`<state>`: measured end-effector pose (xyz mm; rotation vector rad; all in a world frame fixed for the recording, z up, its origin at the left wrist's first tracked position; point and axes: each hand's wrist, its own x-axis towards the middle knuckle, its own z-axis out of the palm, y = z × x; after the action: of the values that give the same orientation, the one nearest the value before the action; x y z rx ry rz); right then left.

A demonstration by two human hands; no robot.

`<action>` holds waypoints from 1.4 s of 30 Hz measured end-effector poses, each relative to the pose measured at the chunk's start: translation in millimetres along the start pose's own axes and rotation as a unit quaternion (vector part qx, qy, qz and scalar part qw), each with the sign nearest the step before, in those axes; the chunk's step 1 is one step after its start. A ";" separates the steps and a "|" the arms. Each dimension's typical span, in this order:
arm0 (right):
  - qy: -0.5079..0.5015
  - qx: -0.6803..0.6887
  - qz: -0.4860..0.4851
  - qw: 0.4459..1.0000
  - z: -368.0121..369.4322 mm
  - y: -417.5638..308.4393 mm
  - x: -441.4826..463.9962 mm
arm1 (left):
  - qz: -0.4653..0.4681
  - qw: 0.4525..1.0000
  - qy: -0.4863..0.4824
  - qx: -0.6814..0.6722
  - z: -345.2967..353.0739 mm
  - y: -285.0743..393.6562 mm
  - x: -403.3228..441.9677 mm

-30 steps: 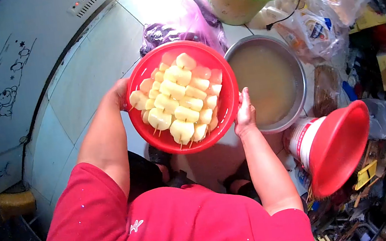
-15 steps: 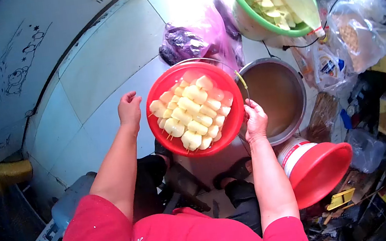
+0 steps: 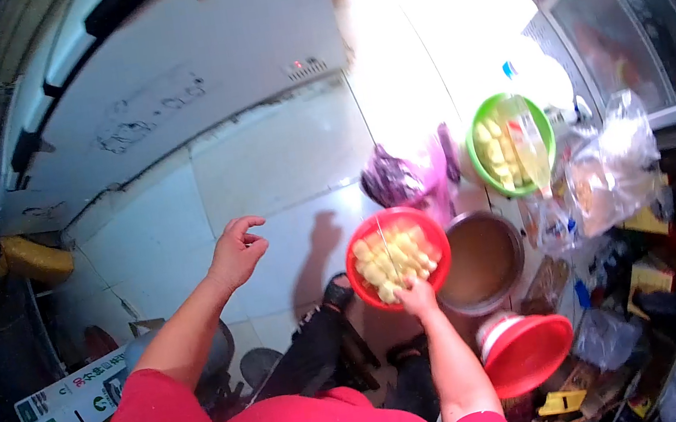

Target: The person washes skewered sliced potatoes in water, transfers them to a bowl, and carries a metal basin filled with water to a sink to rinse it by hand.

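Note:
A red bucket (image 3: 362, 296) stands in front of me, filled with pale yellow peeled pieces on sticks (image 3: 388, 260). Its thin wire handle rises across the opening, and my right hand (image 3: 417, 295) is closed round it at the near side of the rim. My left hand (image 3: 238, 252) is off to the left in the air, empty, with fingers apart. Right beside the bucket is a metal basin (image 3: 479, 264) of cloudy brownish liquid.
Behind the basin stands a green-rimmed bucket (image 3: 476, 159) with pale pieces and a bottle (image 3: 526, 146). A purple bag (image 3: 411, 175) lies behind the red bucket. An empty red basin (image 3: 535, 352) tilts at the near right. A white freezer (image 3: 245, 43) is at the upper left.
My left hand has left the red bucket's rim and moved away to the left. My right hand has gone from the rim to the handle. The view has swung, showing more floor and freezer.

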<state>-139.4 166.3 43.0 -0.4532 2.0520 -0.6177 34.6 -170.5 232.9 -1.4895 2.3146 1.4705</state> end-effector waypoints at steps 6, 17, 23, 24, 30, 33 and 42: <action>-0.080 0.064 0.094 0.990 37.8 -16.1 4.2 | 0.116 0.986 0.010 0.121 -111.9 115.8 27.2; -0.066 0.083 0.099 0.989 -2.4 -37.1 2.8 | 0.385 0.794 0.009 0.470 -167.9 267.1 116.5; -0.077 0.048 0.165 0.982 5.5 -48.1 7.7 | 0.525 0.679 0.110 0.501 -179.0 348.2 255.7; -0.071 0.020 0.169 0.983 7.5 -59.1 5.8 | 0.539 0.658 0.129 0.510 -184.1 362.1 282.6; -0.022 0.016 0.224 0.974 6.1 -91.6 4.5 | 0.490 0.670 0.093 0.550 -197.3 421.7 399.9; -0.042 -0.038 0.289 0.956 7.8 -121.0 6.0 | 0.541 0.655 0.066 0.523 -198.5 418.9 432.4; -0.070 -0.045 0.217 0.973 -34.4 -204.7 0.5 | 0.536 0.673 0.075 0.505 -192.2 406.3 432.7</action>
<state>-153.4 9.4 178.3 -0.0860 1.9638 -0.2227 -409.1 -568.1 418.3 0.1513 3.2463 -0.2864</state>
